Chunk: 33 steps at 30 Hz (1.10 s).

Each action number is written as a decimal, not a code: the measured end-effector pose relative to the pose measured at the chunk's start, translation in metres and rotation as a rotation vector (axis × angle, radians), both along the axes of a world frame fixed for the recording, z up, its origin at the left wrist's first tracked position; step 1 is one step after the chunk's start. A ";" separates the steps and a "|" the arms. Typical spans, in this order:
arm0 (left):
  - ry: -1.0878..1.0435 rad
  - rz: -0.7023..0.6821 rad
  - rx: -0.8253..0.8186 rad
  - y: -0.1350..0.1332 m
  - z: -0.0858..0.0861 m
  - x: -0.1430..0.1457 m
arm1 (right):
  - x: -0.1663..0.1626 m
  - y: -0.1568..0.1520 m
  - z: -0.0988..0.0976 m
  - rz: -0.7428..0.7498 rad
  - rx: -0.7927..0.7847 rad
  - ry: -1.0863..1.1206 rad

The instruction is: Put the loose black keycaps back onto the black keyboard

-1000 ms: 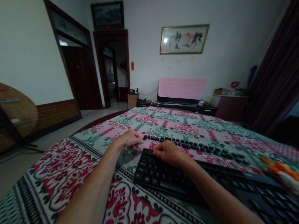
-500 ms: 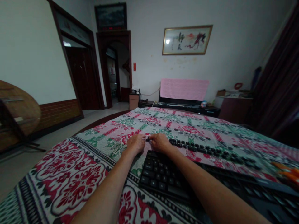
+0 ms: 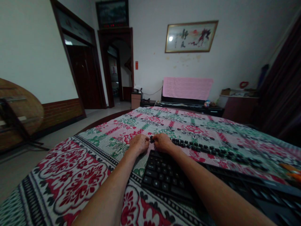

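Fingertips of my left hand [image 3: 139, 144] and my right hand [image 3: 163, 142] are closed in a pinch, close together, with a small black keycap [image 3: 151, 138] between them. Just behind my hands' near side lies a black keyboard [image 3: 157, 175], its left keys in view and its middle covered by my right forearm. From beside my right hand, a line of loose black keycaps [image 3: 202, 147] runs off to the right across the patterned cloth [image 3: 89, 175].
An orange object [image 3: 293, 174], blurred, lies at the right edge past the keyboard. Beyond the cloth stand a low black cabinet [image 3: 211, 111] and a pink cloth cover [image 3: 188, 88]. A round wooden board [image 3: 21, 116] leans at the left.
Both hands stay together around the keycap, their fingers shifting slightly. The whole view has moved a little, so things appear slightly further right.
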<state>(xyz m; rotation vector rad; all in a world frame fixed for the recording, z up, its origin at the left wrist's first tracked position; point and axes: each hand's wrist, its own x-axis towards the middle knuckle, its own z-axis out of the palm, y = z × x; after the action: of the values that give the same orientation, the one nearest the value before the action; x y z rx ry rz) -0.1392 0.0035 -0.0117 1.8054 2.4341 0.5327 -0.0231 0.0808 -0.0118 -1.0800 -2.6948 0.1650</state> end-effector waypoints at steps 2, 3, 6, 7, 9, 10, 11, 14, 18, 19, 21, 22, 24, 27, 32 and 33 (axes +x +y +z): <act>-0.002 -0.030 -0.018 0.000 0.001 0.000 | 0.000 0.000 0.000 0.001 -0.009 0.003; -0.006 -0.043 -0.024 0.000 0.001 0.000 | 0.001 -0.001 -0.001 0.003 -0.014 0.005; -0.010 -0.057 -0.020 0.001 0.001 0.002 | 0.002 -0.001 -0.001 0.023 -0.031 0.008; -0.005 -0.054 -0.009 0.001 0.001 0.003 | 0.003 -0.002 -0.001 0.035 -0.038 0.009; 0.004 -0.038 0.012 0.002 0.001 0.005 | 0.003 -0.001 0.000 0.058 -0.053 0.009; 0.003 -0.034 0.022 0.002 0.001 0.005 | 0.003 -0.001 0.000 0.065 -0.059 0.010; -0.008 -0.037 0.030 0.002 0.000 0.005 | 0.003 -0.001 0.001 0.065 -0.061 0.012; -0.103 -0.106 0.044 0.001 -0.001 0.000 | 0.003 -0.001 0.003 0.052 -0.067 0.017; -0.354 -0.262 0.009 -0.003 -0.002 -0.011 | 0.008 -0.004 0.009 0.104 -0.109 0.029; -0.424 -0.301 -0.010 -0.004 -0.002 -0.013 | 0.010 -0.005 0.010 0.126 -0.124 0.031; -0.554 -0.391 -0.045 -0.006 -0.001 -0.017 | 0.015 -0.008 0.012 0.178 -0.163 0.041; -0.602 -0.418 -0.051 -0.007 -0.001 -0.018 | 0.017 -0.008 0.013 0.208 -0.183 0.056; -0.660 -0.446 -0.060 -0.008 0.000 -0.019 | 0.021 -0.010 0.014 0.266 -0.224 0.105; -0.699 -0.464 -0.092 -0.008 0.000 -0.020 | 0.027 -0.011 0.015 0.292 -0.336 0.175; -0.795 -0.426 -0.098 -0.010 -0.001 -0.020 | 0.034 -0.015 0.020 0.268 -0.549 0.208; -0.810 -0.420 -0.099 -0.010 -0.001 -0.020 | 0.034 -0.016 0.021 0.257 -0.563 0.222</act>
<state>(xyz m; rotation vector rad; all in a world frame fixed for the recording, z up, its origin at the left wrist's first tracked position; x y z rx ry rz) -0.1596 -0.0068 -0.0126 1.5598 1.4810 0.8599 0.0112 0.0652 0.0088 -0.7651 -2.6267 1.0711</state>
